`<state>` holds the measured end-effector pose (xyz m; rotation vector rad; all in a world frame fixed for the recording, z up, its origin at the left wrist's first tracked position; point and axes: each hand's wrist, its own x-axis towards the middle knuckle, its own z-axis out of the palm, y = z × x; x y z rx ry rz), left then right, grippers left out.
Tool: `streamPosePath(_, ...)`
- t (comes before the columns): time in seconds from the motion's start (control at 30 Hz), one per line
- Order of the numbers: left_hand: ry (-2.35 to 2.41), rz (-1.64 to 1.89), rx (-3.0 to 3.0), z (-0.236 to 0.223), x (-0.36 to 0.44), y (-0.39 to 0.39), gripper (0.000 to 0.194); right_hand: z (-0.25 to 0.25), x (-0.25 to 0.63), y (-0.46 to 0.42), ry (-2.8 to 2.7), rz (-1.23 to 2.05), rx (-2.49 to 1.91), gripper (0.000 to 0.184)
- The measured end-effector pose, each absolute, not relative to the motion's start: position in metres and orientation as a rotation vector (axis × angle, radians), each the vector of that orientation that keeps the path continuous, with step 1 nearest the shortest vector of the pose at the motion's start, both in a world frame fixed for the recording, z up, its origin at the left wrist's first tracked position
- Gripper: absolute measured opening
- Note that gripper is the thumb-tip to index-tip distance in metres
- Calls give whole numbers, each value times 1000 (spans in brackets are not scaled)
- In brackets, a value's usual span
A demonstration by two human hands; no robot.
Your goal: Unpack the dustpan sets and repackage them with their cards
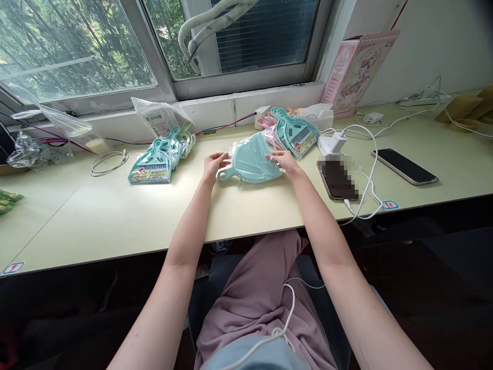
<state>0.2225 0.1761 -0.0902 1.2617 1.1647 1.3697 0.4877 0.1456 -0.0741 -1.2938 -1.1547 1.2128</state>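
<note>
A mint-green dustpan (250, 156) in clear plastic wrapping lies face down or slightly tilted in front of me, its looped handle toward the left. My left hand (216, 165) grips the wrapping at its left edge, just above the handle. On the other side my right hand (283, 161) has its fingers closed on the dustpan's right edge and film. Wrapped dustpan-and-brush sets (157, 156) are piled to the left. Behind my right hand sit more sets, one mint-green (295, 132) and one pink (270, 128).
Two phones, one dark with a cable (333, 180) and one at the far right (406, 165), lie on the table (134, 221). A white charger (332, 144) trails cables. A pink box (360, 72) stands by the window. Crumpled plastic (33, 151) and a coiled cable (109, 163) lie left.
</note>
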Motion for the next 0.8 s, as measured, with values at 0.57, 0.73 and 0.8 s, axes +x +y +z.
streamPosePath(0.57, 1166, 1328, 1248, -98, 235, 175, 31, -70, 485, 139, -1326, 1188, -1074, 31)
streamPosePath(0.73, 1141, 1316, 1256, -98, 235, 173, 30, -74, 483, 143, -1325, 1107, -1059, 36)
streamPosePath(0.8, 1150, 1306, 1245, -97, 236, 173, 33, -77, 484, 147, -1294, 1084, -1073, 36)
